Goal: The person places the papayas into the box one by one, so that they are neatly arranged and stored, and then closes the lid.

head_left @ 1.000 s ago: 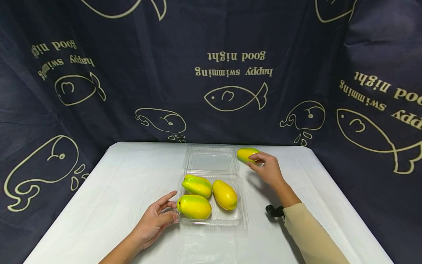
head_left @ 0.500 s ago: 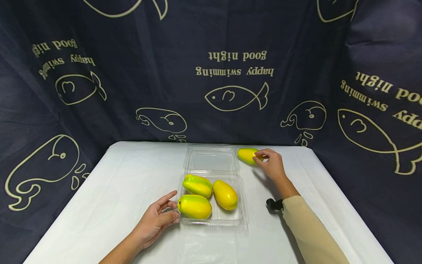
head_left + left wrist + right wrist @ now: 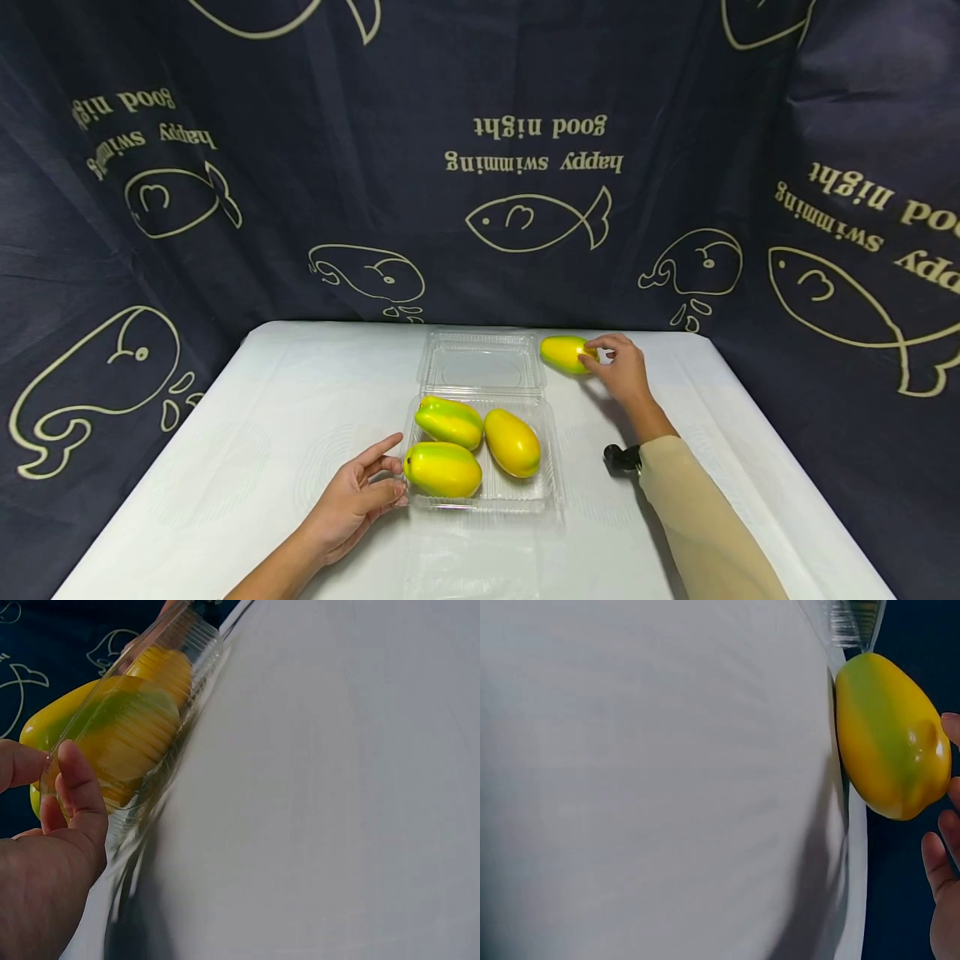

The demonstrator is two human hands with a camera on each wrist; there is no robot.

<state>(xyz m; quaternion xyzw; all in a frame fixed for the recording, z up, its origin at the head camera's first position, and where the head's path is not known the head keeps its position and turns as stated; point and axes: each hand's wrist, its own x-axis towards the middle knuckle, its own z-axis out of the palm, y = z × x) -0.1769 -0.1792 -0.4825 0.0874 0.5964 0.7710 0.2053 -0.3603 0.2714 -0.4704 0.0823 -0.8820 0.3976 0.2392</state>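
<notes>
the fingers of the left hand (image 3: 352, 507) pinch the clear box (image 3: 525, 505), but i cannot tell if those of the right hand (image 3: 621, 367) grip the lone fruit (image 3: 561, 354), upper right of centre, which a shallow hold could let roll.

There are four yellow-green fruits (image 3: 442, 470), three in one clear container (image 3: 517, 504), one by one table's (image 3: 300, 375) far edge, and two hands (image 3: 356, 504).
</notes>
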